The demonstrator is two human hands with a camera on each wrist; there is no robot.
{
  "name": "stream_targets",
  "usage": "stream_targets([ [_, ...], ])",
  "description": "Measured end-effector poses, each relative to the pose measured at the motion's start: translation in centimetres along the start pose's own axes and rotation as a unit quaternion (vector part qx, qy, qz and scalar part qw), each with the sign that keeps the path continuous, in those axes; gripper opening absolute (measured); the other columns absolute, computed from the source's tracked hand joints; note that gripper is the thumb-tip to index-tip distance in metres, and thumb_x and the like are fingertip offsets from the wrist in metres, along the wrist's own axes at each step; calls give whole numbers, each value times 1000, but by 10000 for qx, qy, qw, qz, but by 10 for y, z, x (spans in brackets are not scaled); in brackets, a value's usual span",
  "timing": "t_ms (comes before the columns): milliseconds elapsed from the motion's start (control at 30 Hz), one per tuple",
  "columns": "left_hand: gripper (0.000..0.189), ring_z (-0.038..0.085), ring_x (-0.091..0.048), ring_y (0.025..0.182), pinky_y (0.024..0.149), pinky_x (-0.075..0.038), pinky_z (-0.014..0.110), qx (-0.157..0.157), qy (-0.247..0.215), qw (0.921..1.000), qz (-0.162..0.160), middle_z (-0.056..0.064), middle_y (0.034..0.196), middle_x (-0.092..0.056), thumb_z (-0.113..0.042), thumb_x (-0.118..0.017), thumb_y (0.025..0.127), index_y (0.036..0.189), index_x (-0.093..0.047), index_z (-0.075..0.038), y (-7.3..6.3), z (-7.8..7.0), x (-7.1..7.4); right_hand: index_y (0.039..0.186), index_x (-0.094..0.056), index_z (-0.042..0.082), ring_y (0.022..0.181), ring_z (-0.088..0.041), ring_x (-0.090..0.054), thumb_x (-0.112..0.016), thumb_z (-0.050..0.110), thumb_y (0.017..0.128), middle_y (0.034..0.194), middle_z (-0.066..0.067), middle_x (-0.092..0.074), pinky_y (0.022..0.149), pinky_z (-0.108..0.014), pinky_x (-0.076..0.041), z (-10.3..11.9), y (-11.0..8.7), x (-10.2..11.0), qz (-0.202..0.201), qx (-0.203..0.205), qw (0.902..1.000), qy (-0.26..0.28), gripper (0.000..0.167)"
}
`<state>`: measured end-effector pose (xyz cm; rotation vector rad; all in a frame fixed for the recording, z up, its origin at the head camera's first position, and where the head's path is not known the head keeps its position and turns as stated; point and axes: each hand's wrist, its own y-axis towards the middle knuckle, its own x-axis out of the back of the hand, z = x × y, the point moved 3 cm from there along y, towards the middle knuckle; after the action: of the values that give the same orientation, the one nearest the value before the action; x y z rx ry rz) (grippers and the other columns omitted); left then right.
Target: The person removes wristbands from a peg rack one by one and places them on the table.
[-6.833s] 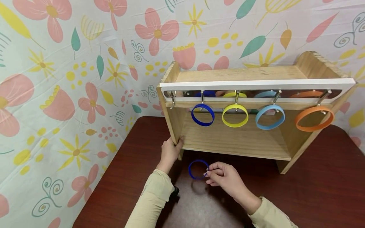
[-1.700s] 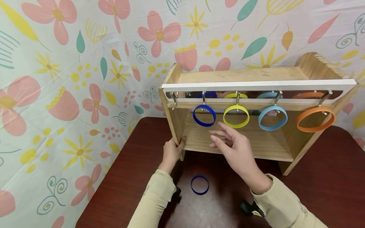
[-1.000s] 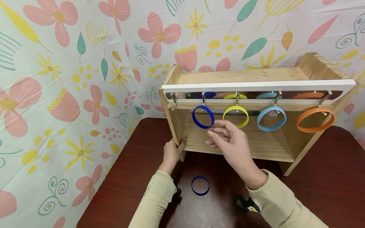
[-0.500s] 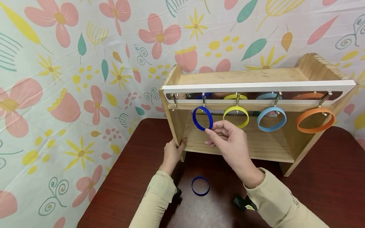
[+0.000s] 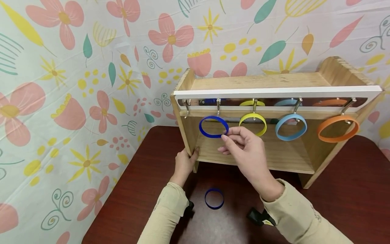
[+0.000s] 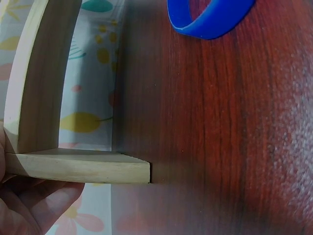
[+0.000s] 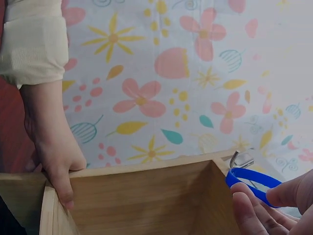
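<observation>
My right hand (image 5: 246, 145) pinches the edge of a blue silicone wristband (image 5: 210, 135) between thumb and fingertips. The band is tilted, just below the second hook from the left; whether it touches that hook I cannot tell. My left hand (image 5: 182, 165) grips the lower left side panel of a small wooden shelf (image 5: 259, 80), thumb on the inner face. In the left wrist view that hand (image 6: 29, 205) holds the panel where two boards meet. A second blue wristband (image 5: 214, 207) lies on the table between my forearms.
Yellow (image 5: 243, 118), light blue (image 5: 290, 138) and orange wristbands (image 5: 335, 139) hang on hooks to the right. The leftmost hook (image 5: 186, 109) bears nothing. Hooks sit on a white-framed mirrored strip (image 5: 274, 90). The dark red table (image 5: 146, 176) meets a flowered cloth wall (image 5: 122, 51).
Earlier my right hand let go of one blue wristband, now on the table. It then rose, pinched the hanging blue band and tilted it leftward below its hook. My left hand keeps its grip.
</observation>
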<state>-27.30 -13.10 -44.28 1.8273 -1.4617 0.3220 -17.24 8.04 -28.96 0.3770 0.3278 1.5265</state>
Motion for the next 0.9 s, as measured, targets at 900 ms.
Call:
stream_targets([
  [900, 31, 21, -60, 60, 56, -50, 36, 92, 71, 9999, 36, 5, 66, -64, -39, -63, 95, 83, -64, -11, 1, 1, -1, 108, -61, -5, 71, -25, -70, -63, 8, 96, 89, -10, -73, 68, -33, -57, -3, -21, 12, 299, -201, 9993, -126, 18],
])
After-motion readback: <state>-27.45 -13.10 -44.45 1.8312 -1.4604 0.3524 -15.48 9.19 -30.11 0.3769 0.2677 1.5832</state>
